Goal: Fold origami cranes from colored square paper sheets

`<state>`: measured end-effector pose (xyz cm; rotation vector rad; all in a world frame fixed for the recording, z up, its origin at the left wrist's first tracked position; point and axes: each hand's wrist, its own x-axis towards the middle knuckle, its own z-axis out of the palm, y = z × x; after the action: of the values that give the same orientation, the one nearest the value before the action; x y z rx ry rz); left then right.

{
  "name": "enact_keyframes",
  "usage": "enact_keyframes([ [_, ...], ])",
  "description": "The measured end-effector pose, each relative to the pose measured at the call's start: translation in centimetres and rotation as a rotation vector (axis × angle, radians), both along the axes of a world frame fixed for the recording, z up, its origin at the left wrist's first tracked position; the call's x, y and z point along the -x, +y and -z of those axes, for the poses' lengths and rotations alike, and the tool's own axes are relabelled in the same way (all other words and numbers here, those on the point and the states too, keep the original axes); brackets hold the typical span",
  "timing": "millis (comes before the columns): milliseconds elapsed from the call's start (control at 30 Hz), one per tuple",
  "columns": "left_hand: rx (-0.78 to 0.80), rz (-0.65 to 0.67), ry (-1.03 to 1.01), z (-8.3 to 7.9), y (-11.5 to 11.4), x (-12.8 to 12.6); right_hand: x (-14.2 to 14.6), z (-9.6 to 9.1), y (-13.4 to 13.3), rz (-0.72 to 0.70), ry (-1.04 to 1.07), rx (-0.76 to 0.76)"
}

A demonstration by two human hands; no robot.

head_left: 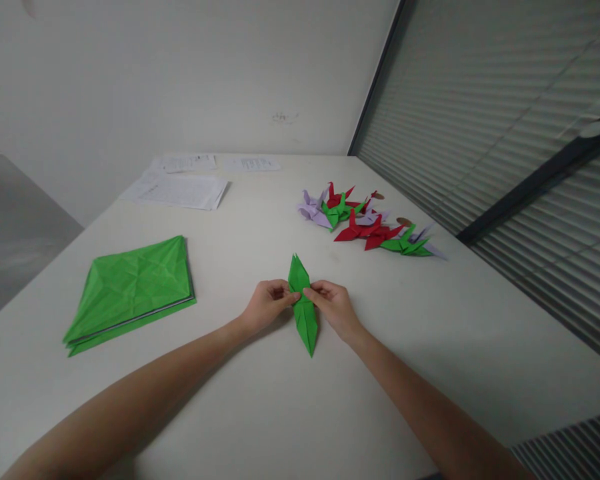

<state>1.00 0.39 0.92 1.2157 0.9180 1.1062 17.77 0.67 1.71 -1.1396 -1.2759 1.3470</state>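
A folded green origami paper, long and pointed at both ends, lies lengthwise in front of me at the middle of the white table. My left hand pinches its left edge near the middle, thumb on top. On the opposite edge, my right hand does the same, its thumb pressing on the paper close to the left thumb. The far end shows two narrow points side by side. Fingers under the paper are partly hidden.
To the left lies a stack of creased green paper sheets. Several folded paper cranes in red, green and lilac are grouped at the back right. Printed papers lie at the back left. Window blinds run along the table's right edge.
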Motion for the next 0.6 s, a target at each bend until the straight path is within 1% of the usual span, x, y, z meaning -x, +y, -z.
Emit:
enact_keyframes([
  [100,-0.006,0.025,0.003,-0.11,-0.09,-0.05,-0.08,-0.07,-0.01,-0.010,-0.037,-0.030],
  [200,-0.004,0.041,0.008,-0.12,-0.12,-0.02,-0.09,-0.11,0.01,-0.014,-0.044,-0.032],
  [433,0.033,0.124,0.020,0.13,-0.04,0.25,0.20,-0.26,-0.40,-0.022,-0.046,-0.036],
  [600,0.096,0.204,-0.070,0.13,-0.56,0.10,0.21,-0.09,-0.56,-0.074,0.013,-0.015],
])
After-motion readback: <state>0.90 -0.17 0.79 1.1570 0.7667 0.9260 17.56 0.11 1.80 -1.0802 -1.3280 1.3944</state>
